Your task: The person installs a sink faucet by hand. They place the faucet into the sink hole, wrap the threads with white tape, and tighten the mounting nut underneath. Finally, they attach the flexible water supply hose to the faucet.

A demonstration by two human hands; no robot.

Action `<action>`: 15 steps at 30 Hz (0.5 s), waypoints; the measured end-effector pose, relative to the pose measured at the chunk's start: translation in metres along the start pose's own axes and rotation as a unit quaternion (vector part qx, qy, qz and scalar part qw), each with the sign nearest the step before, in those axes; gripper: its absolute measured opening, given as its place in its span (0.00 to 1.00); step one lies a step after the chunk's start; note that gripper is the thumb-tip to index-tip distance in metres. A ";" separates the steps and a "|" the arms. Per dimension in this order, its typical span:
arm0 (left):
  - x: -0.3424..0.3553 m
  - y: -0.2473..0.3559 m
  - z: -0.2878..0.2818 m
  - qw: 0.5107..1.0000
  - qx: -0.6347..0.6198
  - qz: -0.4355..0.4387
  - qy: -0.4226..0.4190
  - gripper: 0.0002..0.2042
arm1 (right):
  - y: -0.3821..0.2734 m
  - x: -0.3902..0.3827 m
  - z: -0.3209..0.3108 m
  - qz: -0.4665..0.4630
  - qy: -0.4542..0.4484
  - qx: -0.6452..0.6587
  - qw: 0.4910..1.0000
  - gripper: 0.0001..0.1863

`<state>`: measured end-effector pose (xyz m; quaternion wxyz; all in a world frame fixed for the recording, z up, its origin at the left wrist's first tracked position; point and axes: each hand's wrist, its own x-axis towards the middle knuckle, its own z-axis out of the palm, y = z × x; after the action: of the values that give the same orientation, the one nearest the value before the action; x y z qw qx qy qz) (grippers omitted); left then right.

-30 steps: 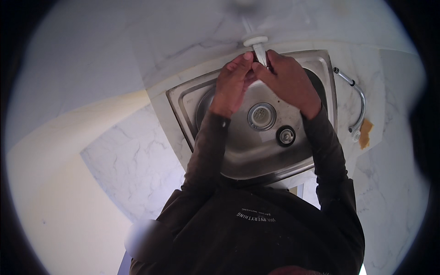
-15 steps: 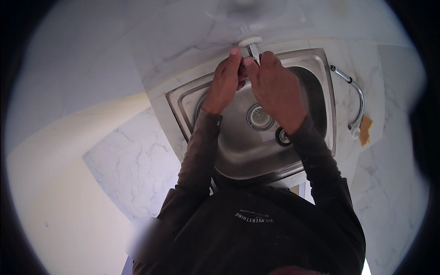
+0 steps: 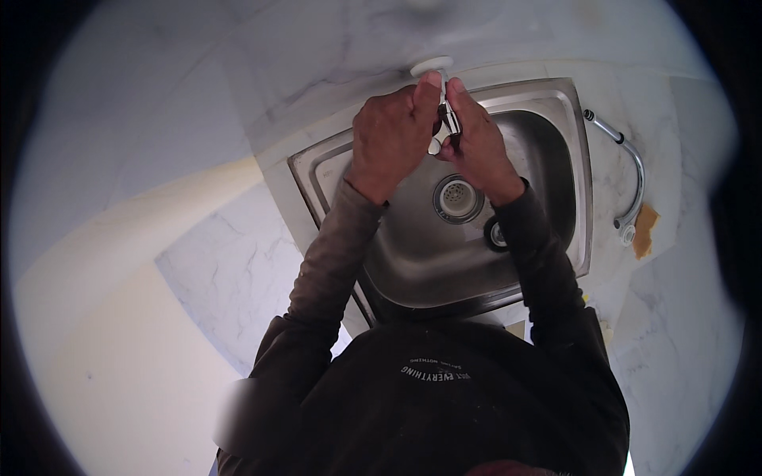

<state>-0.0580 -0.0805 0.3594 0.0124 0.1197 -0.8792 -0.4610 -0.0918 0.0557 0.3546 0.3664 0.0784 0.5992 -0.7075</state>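
Note:
A chrome wall tap (image 3: 451, 120) sticks out over the sink from a round white wall flange (image 3: 432, 66). My left hand (image 3: 390, 143) is closed around the tap's left side, its thumb lying along the top near the wall. On the other side my right hand (image 3: 484, 151) closes on the tap, fingers curling beneath its outer end. A small pale round end (image 3: 434, 147) shows between the hands. My palms hide much of the tap's body and underside. Below them is the steel sink (image 3: 444, 289) with its drain strainer (image 3: 458, 198).
Right of the drain, a dark-rimmed round fitting (image 3: 497, 233) sits in the sink, partly behind my right sleeve. A curved chrome spout (image 3: 638, 170) lies on the marble counter (image 3: 607, 214) at the right. Beside its lower end is a torn orange-brown piece (image 3: 647, 230).
My left hand has turned over the tap, its back now facing up. My right hand has shifted outward and rolled onto its side. More of the chrome body shows between them.

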 end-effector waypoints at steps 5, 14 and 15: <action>-0.004 -0.055 0.029 0.807 -0.566 -0.142 -0.094 0.20 | -0.027 -0.005 -0.010 -0.300 0.159 -0.691 0.639 0.29; -0.063 -0.026 0.079 0.696 -0.713 -0.004 -0.083 0.23 | -0.048 -0.011 0.040 -0.333 0.110 -0.790 0.503 0.12; -0.062 -0.015 0.076 0.733 -0.678 -0.023 -0.056 0.23 | -0.051 -0.009 0.043 -0.301 0.105 -0.806 0.498 0.09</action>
<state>-0.0046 -0.0134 0.3090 0.0307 0.0739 -0.3301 -0.9406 -0.1029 0.0214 0.4112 -0.0305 -0.3626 0.9310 0.0289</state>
